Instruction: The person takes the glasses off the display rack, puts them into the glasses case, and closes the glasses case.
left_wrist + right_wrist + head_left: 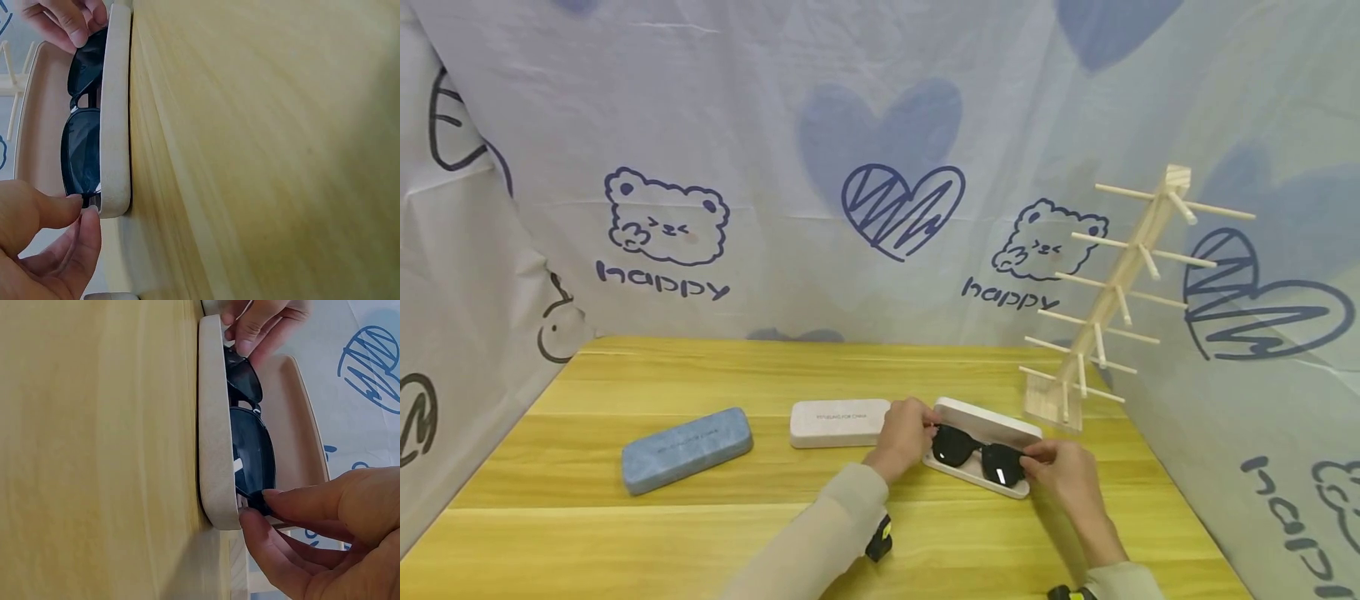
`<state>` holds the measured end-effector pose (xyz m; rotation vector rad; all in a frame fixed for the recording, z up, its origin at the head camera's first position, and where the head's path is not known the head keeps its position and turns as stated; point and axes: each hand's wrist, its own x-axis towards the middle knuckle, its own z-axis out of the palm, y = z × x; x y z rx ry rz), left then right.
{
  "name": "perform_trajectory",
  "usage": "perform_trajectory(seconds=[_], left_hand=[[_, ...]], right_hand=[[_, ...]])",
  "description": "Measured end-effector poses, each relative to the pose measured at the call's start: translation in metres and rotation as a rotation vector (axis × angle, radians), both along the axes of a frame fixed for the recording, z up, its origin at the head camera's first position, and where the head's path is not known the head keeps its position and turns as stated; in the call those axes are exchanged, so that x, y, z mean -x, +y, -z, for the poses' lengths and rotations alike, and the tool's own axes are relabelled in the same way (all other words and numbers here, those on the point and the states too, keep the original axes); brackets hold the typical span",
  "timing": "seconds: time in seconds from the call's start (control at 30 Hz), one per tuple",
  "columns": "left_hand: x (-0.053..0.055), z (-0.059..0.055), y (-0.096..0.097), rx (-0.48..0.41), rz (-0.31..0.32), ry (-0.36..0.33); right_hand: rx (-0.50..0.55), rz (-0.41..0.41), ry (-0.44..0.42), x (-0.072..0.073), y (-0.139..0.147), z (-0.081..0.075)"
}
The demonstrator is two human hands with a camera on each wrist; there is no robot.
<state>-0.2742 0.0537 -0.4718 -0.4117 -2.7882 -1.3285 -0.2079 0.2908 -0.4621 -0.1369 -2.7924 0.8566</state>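
Note:
Black sunglasses [1002,464] lie partly inside an opened pale glasses case [981,419], lenses facing toward me. My left hand [906,435] pinches their left end between thumb and fingertips, as the left wrist view shows at the near hinge. At the other end my right hand [1067,477] pinches the frame's corner, with the thumb [300,503] on the front. The lower lens edges dip behind the case's front wall [117,125]. The temples are mostly hidden. Just left of my left hand sits a closed whitish glasses case [838,422].
A closed blue glasses case [687,450] rests at an angle on the left of the wooden table [647,550]. Behind the right hand stands a wooden display rack [1112,300] with several pegs. A printed cloth [760,125] hangs along the back and sides.

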Motion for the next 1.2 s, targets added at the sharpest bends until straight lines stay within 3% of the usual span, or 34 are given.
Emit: perform_trajectory(seconds=[0.27,0.53,0.77,1.03,1.2], left_hand=[[-0.001,0.0007,0.0005,0.033,-0.007,-0.001],[0.0003,0.0018,-0.0012,0.053,-0.029,0.048],[0.0016,0.0035,0.0005,0.018,-0.043,0.036],[0.0005,0.0027,0.0023,0.045,-0.057,-0.007],[0.0006,0.0001,-0.0022,0.052,-0.047,0.035]], right_hand=[[-0.024,-0.003,-0.019,0.0014,0.0,0.0001],[-0.025,-0.022,-0.035,0.0031,-0.0003,0.0014],[-0.031,-0.007,-0.043,0.0053,-0.0012,-0.0006],[-0.046,0.012,-0.039,0.0072,-0.0039,-0.0022],[-0.048,-0.03,-0.026,0.0046,-0.0006,-0.0057]])
